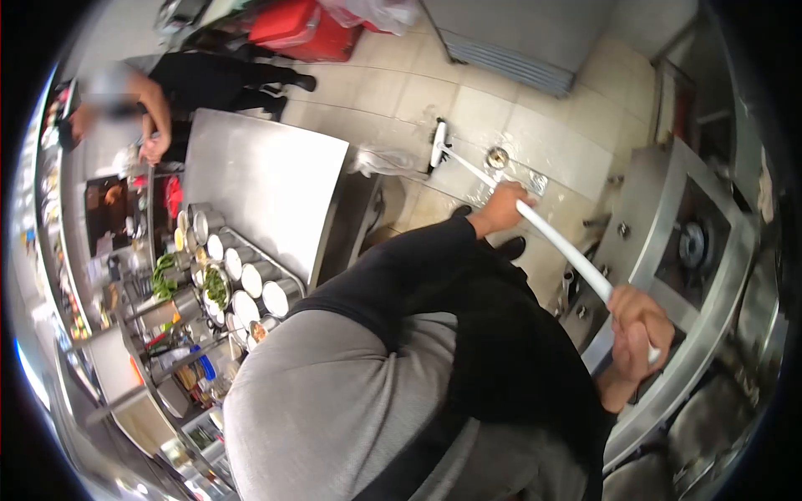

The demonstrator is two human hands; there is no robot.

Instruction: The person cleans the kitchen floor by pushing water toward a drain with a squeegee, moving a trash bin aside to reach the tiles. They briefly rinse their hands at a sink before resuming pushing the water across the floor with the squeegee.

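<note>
Both my hands grip a long white pole (564, 250) that slants down to a squeegee head (439, 146) resting on the wet tiled floor. My left hand (504, 207), in a black sleeve, is closed around the pole lower down, nearer the head. My right hand (639, 327) is closed around the pole's top end, close to my body. A round floor drain (498, 157) lies just right of the squeegee head. My shoes (511, 247) show below my left hand.
A steel stove unit with a burner (692, 242) stands on the right. At left is a steel counter (259, 179) with several round lidded containers (251, 280) and greens. Another person in black (209, 83) stands at the far left; red bags (305, 29) lie beyond.
</note>
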